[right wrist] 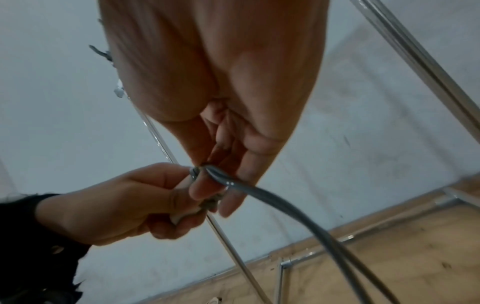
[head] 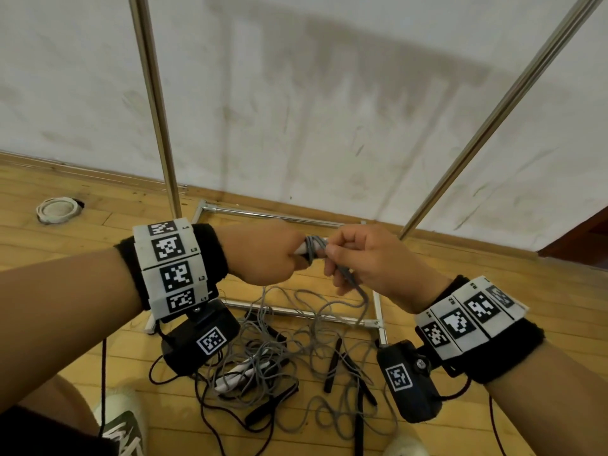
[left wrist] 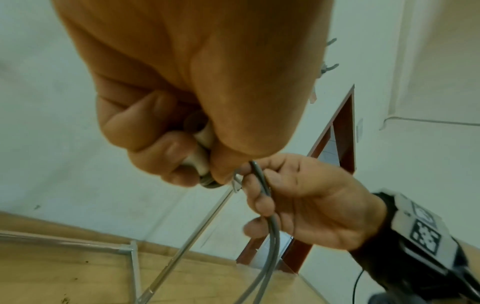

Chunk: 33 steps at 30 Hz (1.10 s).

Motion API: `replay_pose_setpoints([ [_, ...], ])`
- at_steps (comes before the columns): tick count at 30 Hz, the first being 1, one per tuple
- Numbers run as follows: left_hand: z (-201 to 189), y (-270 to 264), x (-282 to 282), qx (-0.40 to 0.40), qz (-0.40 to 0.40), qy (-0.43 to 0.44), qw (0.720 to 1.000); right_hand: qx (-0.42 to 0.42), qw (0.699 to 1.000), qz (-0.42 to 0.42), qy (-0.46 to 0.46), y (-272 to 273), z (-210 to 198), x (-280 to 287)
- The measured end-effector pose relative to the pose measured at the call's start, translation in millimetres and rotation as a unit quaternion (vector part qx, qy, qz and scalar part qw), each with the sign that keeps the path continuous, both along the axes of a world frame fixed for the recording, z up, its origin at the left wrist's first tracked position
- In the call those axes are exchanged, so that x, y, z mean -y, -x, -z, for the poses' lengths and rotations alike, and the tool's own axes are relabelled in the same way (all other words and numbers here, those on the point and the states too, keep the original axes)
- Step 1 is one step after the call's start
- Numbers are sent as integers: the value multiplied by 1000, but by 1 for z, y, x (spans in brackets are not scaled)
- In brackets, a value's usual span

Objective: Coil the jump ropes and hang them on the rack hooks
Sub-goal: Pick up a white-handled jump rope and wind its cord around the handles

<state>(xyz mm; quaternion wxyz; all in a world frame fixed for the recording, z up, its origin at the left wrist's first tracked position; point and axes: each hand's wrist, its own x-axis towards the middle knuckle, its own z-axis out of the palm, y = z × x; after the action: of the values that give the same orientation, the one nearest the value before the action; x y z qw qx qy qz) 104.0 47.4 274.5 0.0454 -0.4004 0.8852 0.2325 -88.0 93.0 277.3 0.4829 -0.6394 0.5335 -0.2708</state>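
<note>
While the left hand is gripping a white handle wound with grey rope, the right hand is pinching the rope's strand just beside it. Below both hands, more ropes are lying tangled on the floor, between the rack uprights.

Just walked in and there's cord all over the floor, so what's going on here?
A person is winding a grey jump rope around its white handle. The left hand grips the handle; the right hand pinches the cord beside it. More ropes lie in a tangled pile by the rack base, not yet hung.
</note>
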Motion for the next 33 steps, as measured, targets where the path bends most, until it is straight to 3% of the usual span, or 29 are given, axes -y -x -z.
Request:
replay_pose_setpoints([
  [5, -3, -4, 4, -73, -30, 5, 997, 67, 997, 25, 4, -2, 9, -6],
  [11, -8, -4, -1, -167, -41, -5, 985, 20, 998, 48, 30, 2, 18, -14],
  [15, -17, -5, -9, -185, -21, -29, 982, -8, 1000, 4, 26, 7, 17, -20],
  [20, -26, -3, -15, -190, -6, -42, 981, 97, 994, -25, -32, 22, 14, -24],
  [24, -32, -2, -18, -195, -2, -48, 980, 125, 992, -19, -20, 25, 15, -24],
  [29, -40, -3, -17, -227, -23, -61, 972, -4, 995, -54, 87, 26, 14, -21],
  [33, -45, -5, -17, -236, -19, -81, 968, -46, 990, -62, 118, 26, 20, -15],
])
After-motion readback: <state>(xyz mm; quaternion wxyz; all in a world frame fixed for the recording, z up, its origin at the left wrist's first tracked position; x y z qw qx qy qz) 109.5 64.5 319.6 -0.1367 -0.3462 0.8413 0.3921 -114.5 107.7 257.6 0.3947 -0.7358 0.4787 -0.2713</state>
